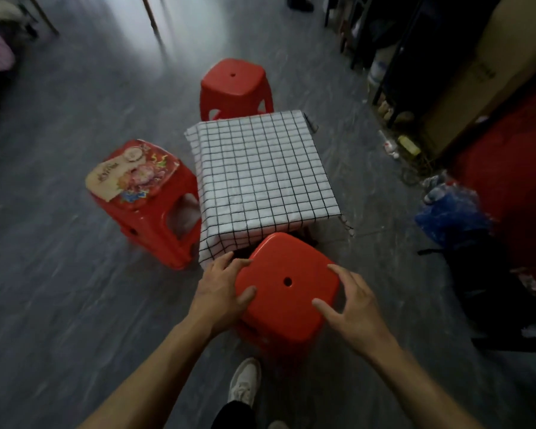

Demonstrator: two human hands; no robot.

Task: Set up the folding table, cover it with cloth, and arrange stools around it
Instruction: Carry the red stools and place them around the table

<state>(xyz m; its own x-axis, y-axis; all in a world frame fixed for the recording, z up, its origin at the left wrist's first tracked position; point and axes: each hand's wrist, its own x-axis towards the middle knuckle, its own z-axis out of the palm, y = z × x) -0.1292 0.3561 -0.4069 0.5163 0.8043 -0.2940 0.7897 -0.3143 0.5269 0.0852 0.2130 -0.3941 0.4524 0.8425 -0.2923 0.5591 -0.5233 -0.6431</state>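
Observation:
A low table (262, 168) stands in the middle of the floor under a white cloth with a black grid. One plain red stool (234, 85) stands at its far side. A second red stool (146, 196), with a colourful picture card on its seat, stands at the table's left side. A third red stool (287, 292) is at the near side, its far edge against the hanging cloth. My left hand (222, 289) grips this stool's left seat edge, thumb on top. My right hand (350, 301) holds the right edge, thumb and forefinger spread over the seat.
The floor is grey. A blue plastic bag (449, 212) and a dark bag (477, 274) lie to the right, with dark shelving (384, 57), bottles and a cardboard box (483, 72) beyond. My white shoe (245, 385) is just behind the near stool. Wooden legs stand at the far left.

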